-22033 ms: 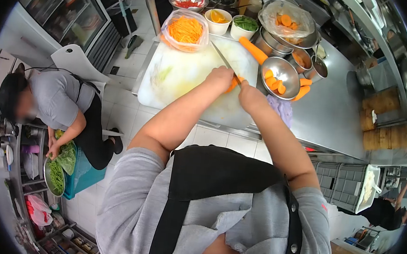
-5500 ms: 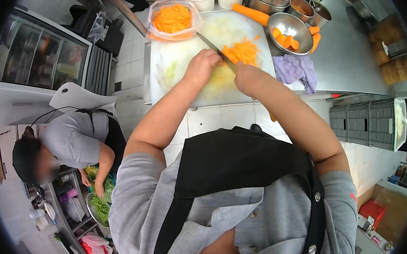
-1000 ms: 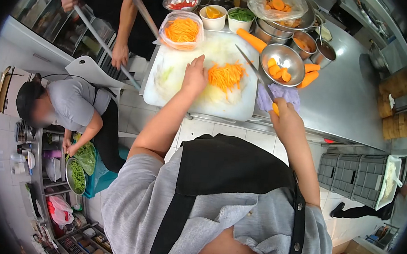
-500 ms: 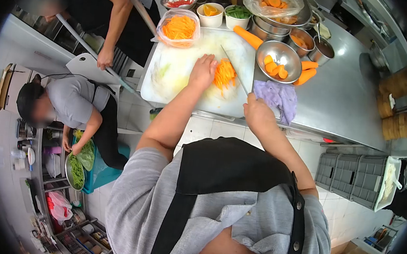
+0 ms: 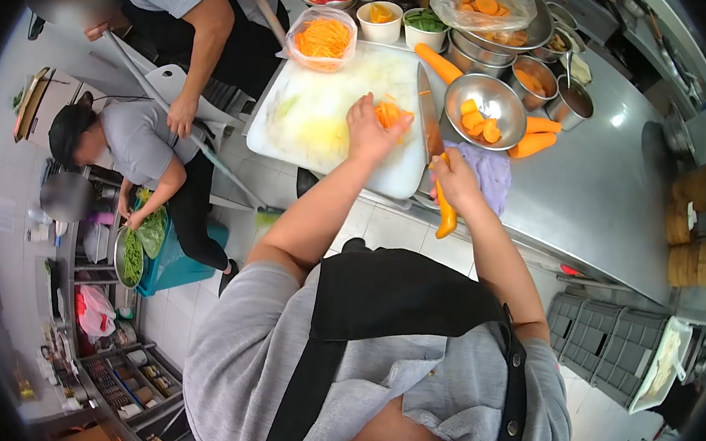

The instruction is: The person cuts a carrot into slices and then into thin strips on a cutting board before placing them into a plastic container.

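On the white cutting board (image 5: 293, 141), my left hand (image 5: 373, 131) rests over a small pile of shredded carrot (image 5: 389, 113), with its fingers spread around the shreds. My right hand (image 5: 458, 179) is closed on the orange handle of a knife (image 5: 432, 127). The blade lies flat along the board's right edge and points away from me. At the board's far left corner stands a plastic-lined tub of shredded carrot (image 5: 323, 41). A metal bowl with carrot chunks (image 5: 484, 112) is right of the blade, and a whole carrot (image 5: 437, 63) lies beyond it.
Peeled carrots (image 5: 535, 144) lie beside the bowl on the steel counter (image 5: 596, 182). A purple cloth (image 5: 489, 171) hangs near my right hand. White tubs (image 5: 424, 30) and metal containers (image 5: 572, 103) line the back. People stand at the left, one holding a long pole (image 5: 152, 89).
The knife has turned from upright beside the shreds to flat at the board's right edge. My left hand has moved right onto the pile. The pole and the people at left have shifted.
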Demonstrator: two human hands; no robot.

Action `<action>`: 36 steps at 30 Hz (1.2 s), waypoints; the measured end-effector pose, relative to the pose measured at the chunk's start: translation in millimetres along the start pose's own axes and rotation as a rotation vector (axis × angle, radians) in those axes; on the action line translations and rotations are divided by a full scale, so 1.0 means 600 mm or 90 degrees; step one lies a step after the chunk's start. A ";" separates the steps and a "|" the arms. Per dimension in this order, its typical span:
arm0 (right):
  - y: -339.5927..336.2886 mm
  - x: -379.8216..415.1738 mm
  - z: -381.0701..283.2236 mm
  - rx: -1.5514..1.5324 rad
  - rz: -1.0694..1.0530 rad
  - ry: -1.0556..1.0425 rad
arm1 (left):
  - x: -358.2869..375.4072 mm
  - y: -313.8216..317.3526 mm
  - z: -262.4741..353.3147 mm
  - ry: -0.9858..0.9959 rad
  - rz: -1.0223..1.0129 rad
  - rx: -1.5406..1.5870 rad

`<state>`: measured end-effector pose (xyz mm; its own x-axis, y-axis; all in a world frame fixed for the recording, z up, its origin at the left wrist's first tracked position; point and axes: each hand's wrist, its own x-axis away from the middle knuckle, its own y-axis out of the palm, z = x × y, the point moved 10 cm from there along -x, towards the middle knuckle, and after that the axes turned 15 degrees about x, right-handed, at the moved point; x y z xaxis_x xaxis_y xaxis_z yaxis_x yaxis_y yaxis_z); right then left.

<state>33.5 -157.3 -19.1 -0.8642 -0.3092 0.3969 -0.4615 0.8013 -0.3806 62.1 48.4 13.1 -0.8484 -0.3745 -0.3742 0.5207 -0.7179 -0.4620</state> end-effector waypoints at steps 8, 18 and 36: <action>0.039 -0.035 -0.017 -0.049 -0.030 -0.003 | -0.004 0.016 0.025 -0.013 0.007 -0.066; 0.098 -0.029 -0.045 -0.018 -0.098 -0.003 | -0.009 0.022 0.040 0.008 0.015 0.000; 0.120 0.005 -0.108 0.146 0.001 -0.124 | -0.040 -0.008 -0.063 -0.108 0.236 0.488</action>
<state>10.6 -67.2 9.0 -0.8768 -0.4183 0.2371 -0.4744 0.6725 -0.5680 83.4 83.0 -6.5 -0.6716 -0.7006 -0.2409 0.6098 -0.7074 0.3574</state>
